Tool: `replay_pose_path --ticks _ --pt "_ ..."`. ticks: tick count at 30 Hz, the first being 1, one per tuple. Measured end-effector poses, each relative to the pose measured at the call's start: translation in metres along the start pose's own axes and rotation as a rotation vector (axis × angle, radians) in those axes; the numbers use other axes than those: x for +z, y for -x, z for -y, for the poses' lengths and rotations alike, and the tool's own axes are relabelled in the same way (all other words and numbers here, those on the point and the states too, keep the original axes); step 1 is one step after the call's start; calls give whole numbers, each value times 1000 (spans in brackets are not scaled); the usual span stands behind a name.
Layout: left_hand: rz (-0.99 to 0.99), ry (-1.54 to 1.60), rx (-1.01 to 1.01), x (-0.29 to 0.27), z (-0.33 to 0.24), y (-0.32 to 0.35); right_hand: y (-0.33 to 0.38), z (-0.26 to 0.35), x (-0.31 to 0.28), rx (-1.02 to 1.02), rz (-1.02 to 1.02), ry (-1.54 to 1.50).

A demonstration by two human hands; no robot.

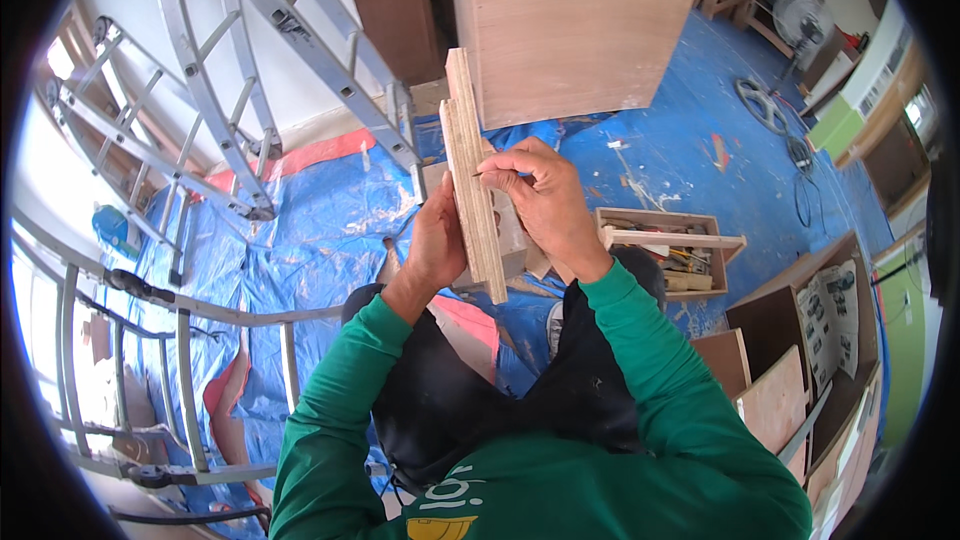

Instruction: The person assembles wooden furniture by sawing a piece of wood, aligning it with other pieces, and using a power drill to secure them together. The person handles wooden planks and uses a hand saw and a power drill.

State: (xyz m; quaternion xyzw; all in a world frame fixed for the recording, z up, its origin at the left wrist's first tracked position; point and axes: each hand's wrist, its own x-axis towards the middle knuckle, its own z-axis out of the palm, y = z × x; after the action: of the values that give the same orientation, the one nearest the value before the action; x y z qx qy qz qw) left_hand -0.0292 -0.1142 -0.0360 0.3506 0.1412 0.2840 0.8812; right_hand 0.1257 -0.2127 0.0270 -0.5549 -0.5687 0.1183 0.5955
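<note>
Upright in front of me stand layered plywood strips point(466, 180), pressed face to face with their ends out of line. My left hand point(437, 240) is closed around their left side, the thumb lying along the edge. On the right side my right hand point(537, 190) is in a pinch, its thumb and forefinger tips close against the plywood edge. A small dark thing shows at those fingertips, too little of it to name. Behind the strips, partly hidden, is a pale block-like piece point(508, 230) between my knees.
A large plywood cabinet point(580, 30) stands ahead. Aluminium ladders point(290, 25) fill the left side, one rail curving close by my left arm. A wooden toolbox point(655, 218) with a bar handle sits to the right, near an open box of boards point(775, 385). Blue sheeting point(330, 230) covers the floor.
</note>
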Motion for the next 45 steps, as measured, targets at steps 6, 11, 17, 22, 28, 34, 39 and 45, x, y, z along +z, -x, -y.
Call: replay_pose_path --ticks 6,11,17,22,28,34,39,45 --pt "-54 -38 11 -17 -6 5 1 -2 22 83 19 -96" --pt "-86 -38 24 -16 -7 1 -2 6 21 -7 20 -10" --pt "-47 -78 39 -11 -9 -5 -7 -3 22 90 -16 -174" --pt "-45 -102 14 -18 -5 -7 -6 -9 16 246 -16 -315" --pt "-52 -133 34 -4 -9 -4 -5 5 10 276 -18 -323" --pt "-80 -135 26 5 -13 3 3 14 11 144 -30 -247" --pt "-14 -232 69 -14 -12 3 6 14 9 79 -70 -86" --pt "0 -248 43 -27 -8 4 7 19 11 81 -69 -28"
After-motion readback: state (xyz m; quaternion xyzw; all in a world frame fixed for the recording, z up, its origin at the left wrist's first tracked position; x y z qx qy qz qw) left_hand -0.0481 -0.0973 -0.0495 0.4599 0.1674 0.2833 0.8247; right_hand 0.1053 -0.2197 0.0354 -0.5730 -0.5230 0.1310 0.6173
